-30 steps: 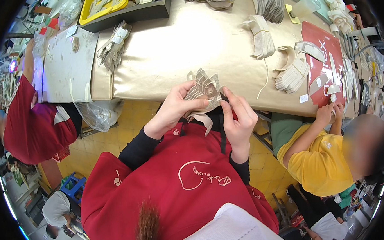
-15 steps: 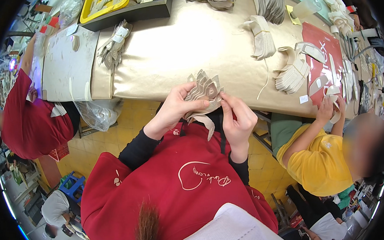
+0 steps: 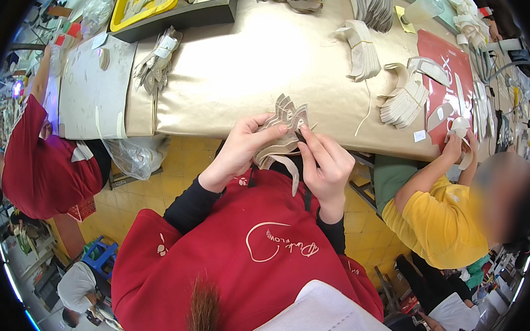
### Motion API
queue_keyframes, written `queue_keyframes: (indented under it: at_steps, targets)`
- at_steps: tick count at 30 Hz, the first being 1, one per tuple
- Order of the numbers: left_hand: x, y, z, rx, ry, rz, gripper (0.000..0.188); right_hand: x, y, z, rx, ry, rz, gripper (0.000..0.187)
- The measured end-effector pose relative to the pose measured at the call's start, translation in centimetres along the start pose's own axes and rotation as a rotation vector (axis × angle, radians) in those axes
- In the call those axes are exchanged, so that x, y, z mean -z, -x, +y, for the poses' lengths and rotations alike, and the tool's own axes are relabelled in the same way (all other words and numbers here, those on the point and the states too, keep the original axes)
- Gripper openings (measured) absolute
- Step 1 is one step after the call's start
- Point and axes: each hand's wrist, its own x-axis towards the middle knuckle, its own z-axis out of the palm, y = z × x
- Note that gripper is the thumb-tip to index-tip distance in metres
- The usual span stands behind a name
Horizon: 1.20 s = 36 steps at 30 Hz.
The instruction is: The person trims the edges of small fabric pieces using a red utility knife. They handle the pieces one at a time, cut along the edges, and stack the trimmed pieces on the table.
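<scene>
My left hand (image 3: 242, 141) is wrapped round a fanned stack of grey-beige cut shoe pieces (image 3: 278, 119), its thumb lying across their face. The pieces have wavy, pointed outlines and small holes. A pale strip (image 3: 288, 170) curves down from underneath the stack. At the stack's right edge my right hand (image 3: 328, 169) is closed, thumb and forefinger pinched together. The tip of that pinch touches the edge of a piece. Both hands are held just over the near edge of the gold-covered table (image 3: 233, 85).
Tied bundles of cut pieces (image 3: 157, 60) lie at left, with more bundles (image 3: 362, 50) at right. A dark tray (image 3: 216, 14) bearing a yellow tray (image 3: 118, 12) stands far left. A person in yellow (image 3: 441, 219) works at right; another in red (image 3: 46, 164) sits at left.
The pieces in my left hand have shifted and look less spread out. My right fingers have moved slightly along the right edge. The hanging strip has swung a little to the right.
</scene>
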Motion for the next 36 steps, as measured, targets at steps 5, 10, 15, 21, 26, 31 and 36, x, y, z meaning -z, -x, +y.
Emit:
queue_keyframes:
  at_steps: [5,10,15,21,26,31,36]
  targets:
    - [-0.09,-0.05,-0.18,-0.047,-0.014,0.045,0.024,-0.22,0.27,0.15,0.006,0.054,-0.023,0.035]
    - [-0.07,-0.1,-0.13,-0.042,-0.02,0.047,0.025,-0.41,0.41,0.58,0.019,0.064,-0.006,0.039]
    - [0.05,-0.1,-0.14,-0.045,-0.015,0.046,0.025,-0.58,0.49,0.67,0.022,0.075,-0.008,0.038]
    - [0.11,0.02,0.12,-0.017,-0.022,0.03,0.025,-0.94,0.54,0.78,0.031,0.049,0.012,0.036]
    - [-0.11,0.08,0.17,-0.018,-0.015,0.036,0.026,-0.78,0.62,0.84,0.043,0.046,-0.024,0.038]
    - [-0.06,-0.13,-0.09,-0.019,-0.041,0.048,0.028,-0.52,0.55,0.64,-0.005,0.009,-0.041,0.026]
    - [-0.12,-0.36,-0.24,-0.027,0.006,0.034,0.034,-0.68,0.35,0.66,-0.06,-0.054,-0.019,0.021]
